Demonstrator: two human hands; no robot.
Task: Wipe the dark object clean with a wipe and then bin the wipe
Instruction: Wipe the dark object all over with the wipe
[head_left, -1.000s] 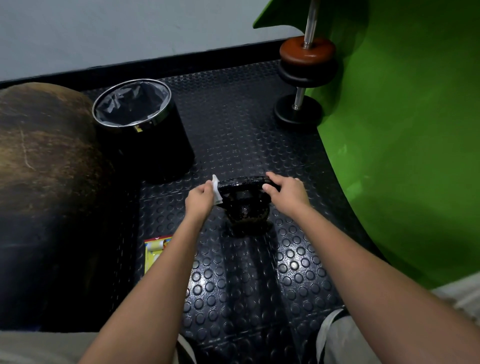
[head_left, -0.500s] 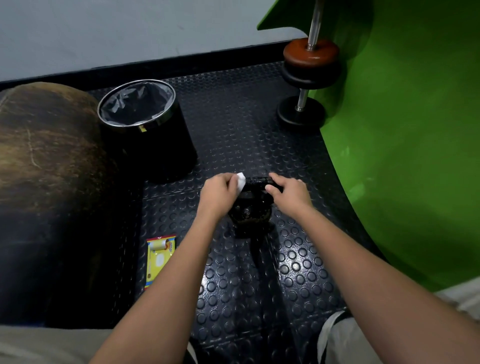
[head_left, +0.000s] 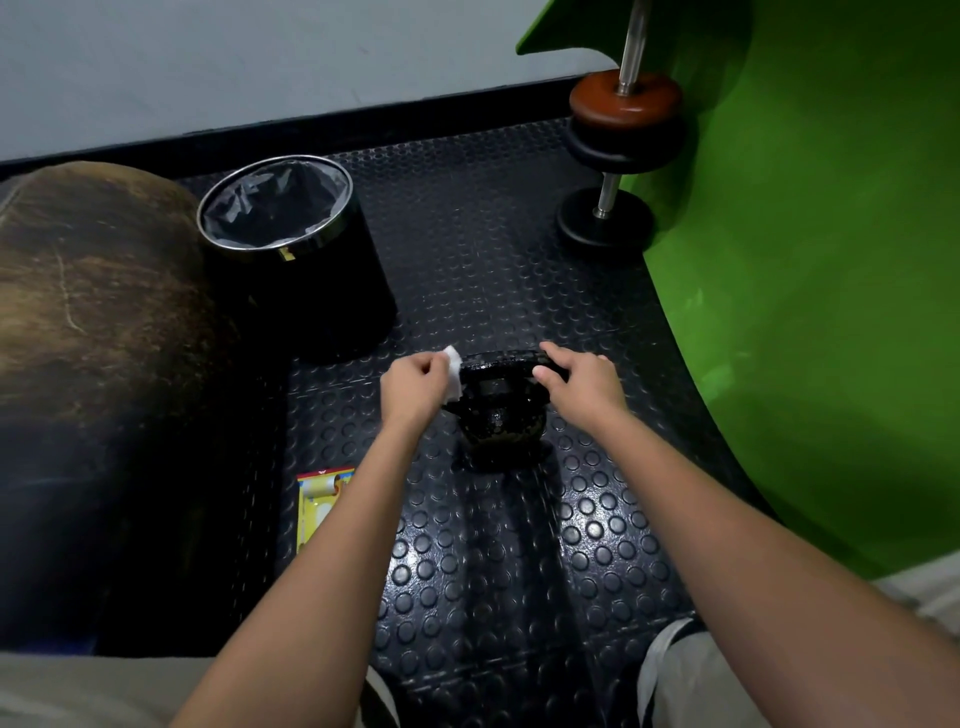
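Kettlebell (head_left: 501, 415), black and glossy, stands upright on the studded rubber floor mat (head_left: 519, 545) directly ahead of us, its handle uppermost. Our right hand (head_left: 582, 382) is clamped on the right end of that handle, thumb below and fingers above. Our left hand (head_left: 415, 387) is closed around a small white wipe (head_left: 453, 375), which it presses against the left end of the handle; only a folded edge of the wipe shows past the knuckles. Behind and to the left of the kettlebell, near but not touching it, stands a round black waste bin (head_left: 311, 291) with a metal rim and a dark liner. A yellow packet (head_left: 318, 506) lies flat on the mat beside our left forearm, partly hidden by it. A large brown rounded object (head_left: 93, 312) fills the left side of the view; we cannot tell what it is. At the far right, a dumbbell (head_left: 618, 156) stands on end against a green curved surface (head_left: 831, 260).
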